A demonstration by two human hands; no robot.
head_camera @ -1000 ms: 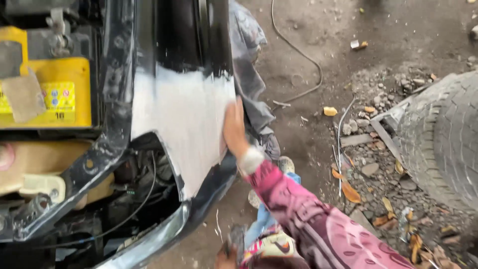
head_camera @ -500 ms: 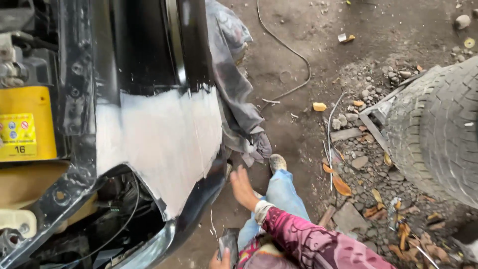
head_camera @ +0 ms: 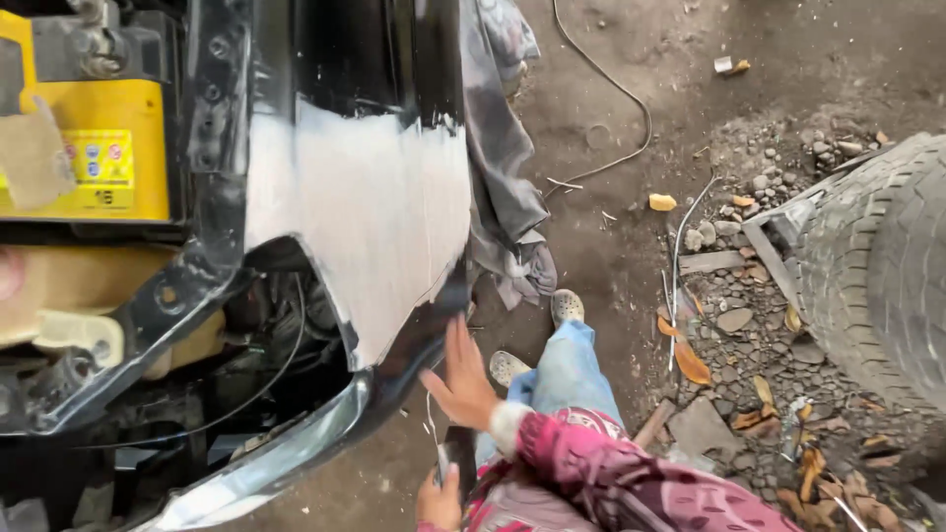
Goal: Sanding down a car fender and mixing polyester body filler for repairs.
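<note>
**Hands at the lower edge of a filler-coated fender**

Filling most of the left side, a black car fender carries a broad white patch of filler or primer across its middle, above the wheel arch. Beside it, under the open hood, sits a yellow battery. A worn tyre lies at the right edge on gravel and scattered dry leaves. Grey plastic sheeting hangs down the fender's outer side to the dirt floor. A thin cable curls over the ground further back.

Below, a jeans-clad leg ends in light perforated clogs. The right hand, in a pink patterned sleeve, is spread flat with fingers apart, resting against the glossy black lower edge of the fender, just beneath the white patch and clear of it. The left hand, at the bottom of the frame, is closed round a small dark object; what the object is cannot be told.
</note>
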